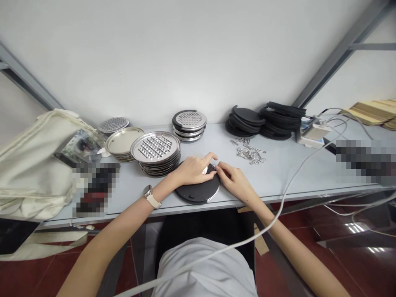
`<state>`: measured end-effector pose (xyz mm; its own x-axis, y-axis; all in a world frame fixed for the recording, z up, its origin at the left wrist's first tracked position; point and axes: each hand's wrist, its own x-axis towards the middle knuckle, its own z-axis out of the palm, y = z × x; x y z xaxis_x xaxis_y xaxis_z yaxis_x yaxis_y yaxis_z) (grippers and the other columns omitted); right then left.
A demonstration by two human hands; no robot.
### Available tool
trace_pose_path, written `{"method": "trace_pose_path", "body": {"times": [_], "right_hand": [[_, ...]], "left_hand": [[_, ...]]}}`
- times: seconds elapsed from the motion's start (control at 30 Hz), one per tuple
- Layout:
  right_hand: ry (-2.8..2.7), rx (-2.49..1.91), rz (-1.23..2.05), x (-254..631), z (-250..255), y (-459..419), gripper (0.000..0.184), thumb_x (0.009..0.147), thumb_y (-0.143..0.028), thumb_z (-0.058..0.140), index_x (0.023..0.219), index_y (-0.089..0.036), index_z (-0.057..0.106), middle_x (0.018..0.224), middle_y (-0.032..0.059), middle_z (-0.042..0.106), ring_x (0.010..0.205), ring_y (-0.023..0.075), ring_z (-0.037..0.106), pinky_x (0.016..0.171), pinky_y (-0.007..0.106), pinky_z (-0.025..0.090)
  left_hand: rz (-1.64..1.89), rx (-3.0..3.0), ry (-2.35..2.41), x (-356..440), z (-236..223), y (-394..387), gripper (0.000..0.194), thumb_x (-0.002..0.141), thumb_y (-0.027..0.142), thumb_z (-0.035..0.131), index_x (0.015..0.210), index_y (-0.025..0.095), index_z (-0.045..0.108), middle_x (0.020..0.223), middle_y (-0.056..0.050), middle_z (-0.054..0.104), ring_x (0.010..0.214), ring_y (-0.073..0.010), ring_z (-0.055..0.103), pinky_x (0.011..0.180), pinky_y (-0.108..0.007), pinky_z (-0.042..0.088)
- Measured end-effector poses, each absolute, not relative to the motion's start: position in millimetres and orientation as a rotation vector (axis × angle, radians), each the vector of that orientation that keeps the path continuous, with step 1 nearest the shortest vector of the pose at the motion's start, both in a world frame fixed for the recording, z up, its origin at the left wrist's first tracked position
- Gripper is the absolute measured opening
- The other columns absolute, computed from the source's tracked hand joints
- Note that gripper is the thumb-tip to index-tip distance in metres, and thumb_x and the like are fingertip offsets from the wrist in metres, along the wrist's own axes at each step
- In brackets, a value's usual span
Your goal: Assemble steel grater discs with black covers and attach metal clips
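Centre frame, the disc (199, 190) lay under the left hand (198, 170), loosely curled round a white scrap (204, 170); the right hand (232, 180) pinched a tiny, indistinct piece (213, 166) there; the disc seemed light, stiff, best rim-held

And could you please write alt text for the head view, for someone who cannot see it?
A person's left hand lies on a black disc, with the right hand at its edge. Around them on the table are stacked graters, metal clips and more black discs.
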<state>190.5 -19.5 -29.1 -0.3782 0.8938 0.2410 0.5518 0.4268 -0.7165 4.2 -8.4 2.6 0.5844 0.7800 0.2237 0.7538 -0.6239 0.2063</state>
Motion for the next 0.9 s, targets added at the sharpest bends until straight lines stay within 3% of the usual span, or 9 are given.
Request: {"method": "trace_pose_path", "body": {"times": [0.33,0.9], "right_hand": [[-2.078,-1.229,0.701,191.0,-30.8,-18.6,0.03,0.093,-0.034,0.038,0.066,-0.021,0.039,0.054,-0.0047,0.041,0.05,0.0112,0.038,0.053,0.024,0.028],[-2.082,-1.23,0.713,191.3,-30.5,-19.5,0.028,0.091,-0.031,0.04,0.066,-0.021,0.038,0.055,-0.0049,0.041,0.051,0.0112,0.039,0.053,0.024,0.028]], "left_hand": [[0.421,2.74,1.282,2.4,1.9,-6.7,0.028,0.09,0.042,0.046,0.106,0.022,0.058,0.085,-0.003,0.07,0.076,-0.021,0.066,0.064,-0.027,0.042],[0.427,2.736,1.217,1.1,-0.1,-5.1,0.029,0.092,0.04,0.045,0.11,0.022,0.058,0.092,-0.004,0.071,0.081,-0.0209,0.067,0.068,-0.028,0.044]]}}
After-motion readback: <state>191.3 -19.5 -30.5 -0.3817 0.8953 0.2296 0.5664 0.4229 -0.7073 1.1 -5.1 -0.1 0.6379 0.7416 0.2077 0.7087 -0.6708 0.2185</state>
